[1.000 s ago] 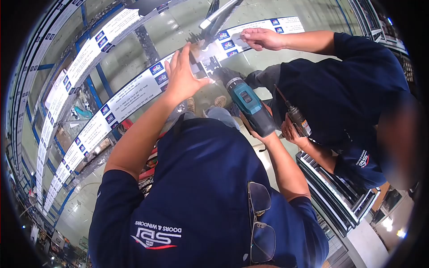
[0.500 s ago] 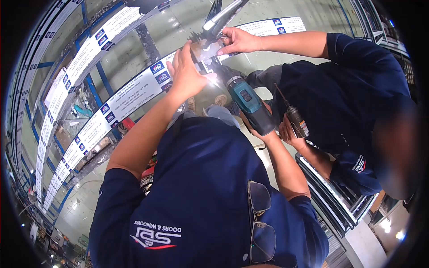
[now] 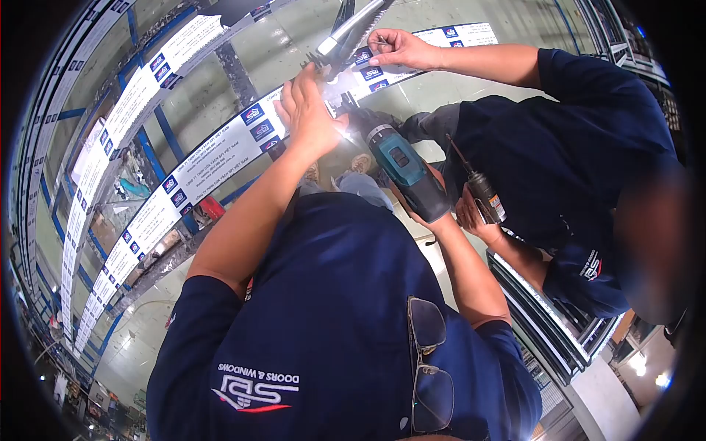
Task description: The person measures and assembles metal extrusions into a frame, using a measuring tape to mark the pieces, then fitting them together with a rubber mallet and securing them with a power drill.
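Observation:
My left hand (image 3: 312,121) is closed around a pale metal bracket (image 3: 338,87) at a joint in a long curved profile (image 3: 213,163) wrapped in printed white film. Its fingers press on the far side and the thumb on the near side. My right hand (image 3: 435,223), partly hidden, grips a teal and black cordless drill (image 3: 401,165). The drill's front end points at the joint beside my left thumb; the bit's tip is lost in the glare. A co-worker's hand (image 3: 406,51) pinches something small and dark just above the profile's right part.
The co-worker's other hand (image 3: 474,213) holds a second driver (image 3: 484,192) with a long bit, close to my drill. A silver metal bar (image 3: 353,29) rises behind the joint. Another film-wrapped curved profile (image 3: 132,103) and blue frame bars (image 3: 158,125) lie at left. Dark frames (image 3: 544,316) are stacked at right.
The co-worker's upper hand has let go of the bracket and moved slightly right. My left hand and the drill stay at the joint, with only a small shift in view.

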`<state>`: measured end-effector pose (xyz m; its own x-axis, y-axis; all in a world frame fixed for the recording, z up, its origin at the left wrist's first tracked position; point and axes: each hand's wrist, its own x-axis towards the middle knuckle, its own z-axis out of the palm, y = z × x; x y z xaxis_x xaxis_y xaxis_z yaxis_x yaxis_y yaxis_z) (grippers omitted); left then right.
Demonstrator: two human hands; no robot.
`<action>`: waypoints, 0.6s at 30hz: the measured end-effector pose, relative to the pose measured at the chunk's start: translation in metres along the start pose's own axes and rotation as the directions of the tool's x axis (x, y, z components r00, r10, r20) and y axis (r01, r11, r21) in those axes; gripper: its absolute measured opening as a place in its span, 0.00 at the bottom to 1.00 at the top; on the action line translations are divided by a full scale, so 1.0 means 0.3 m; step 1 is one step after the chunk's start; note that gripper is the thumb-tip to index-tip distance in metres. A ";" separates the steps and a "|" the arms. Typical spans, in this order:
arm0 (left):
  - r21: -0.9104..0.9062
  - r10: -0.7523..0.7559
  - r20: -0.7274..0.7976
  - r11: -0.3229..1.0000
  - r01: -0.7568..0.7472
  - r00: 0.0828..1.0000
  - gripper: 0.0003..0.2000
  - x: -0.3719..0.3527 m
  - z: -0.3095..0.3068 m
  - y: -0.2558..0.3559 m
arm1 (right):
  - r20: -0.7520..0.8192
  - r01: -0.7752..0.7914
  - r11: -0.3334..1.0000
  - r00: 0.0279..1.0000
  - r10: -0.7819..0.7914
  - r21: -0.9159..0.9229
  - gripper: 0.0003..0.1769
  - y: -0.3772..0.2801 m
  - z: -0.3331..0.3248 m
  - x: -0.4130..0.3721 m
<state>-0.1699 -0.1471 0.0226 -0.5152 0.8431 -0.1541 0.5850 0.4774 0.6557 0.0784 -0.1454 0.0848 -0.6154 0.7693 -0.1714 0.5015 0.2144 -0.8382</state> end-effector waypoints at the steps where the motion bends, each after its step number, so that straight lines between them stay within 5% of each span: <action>1: 0.003 0.004 -0.001 1.000 -0.004 1.000 0.57 -0.001 -0.001 0.000 | 0.017 -0.020 1.000 1.000 0.019 0.018 0.22 -0.002 -0.003 0.004; 11: 0.009 0.023 0.011 1.000 -0.024 1.000 0.54 0.006 -0.004 0.000 | -0.003 0.004 0.998 1.000 -0.004 0.057 0.18 0.022 0.012 0.016; 13: 0.007 0.021 0.015 1.000 -0.021 1.000 0.54 0.004 -0.005 0.000 | -0.015 -0.085 0.973 0.996 0.090 0.216 0.18 0.036 0.023 0.015; 18: 0.006 0.021 0.028 1.000 -0.021 0.999 0.53 0.004 -0.014 0.006 | 0.004 -0.035 0.994 0.999 0.034 0.108 0.16 0.006 -0.003 0.026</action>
<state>-0.1721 -0.1463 0.0266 -0.4848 0.8596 -0.1612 0.5997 0.4609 0.6541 0.0752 -0.1386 0.0822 -0.6003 0.7738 -0.2021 0.4541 0.1217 -0.8826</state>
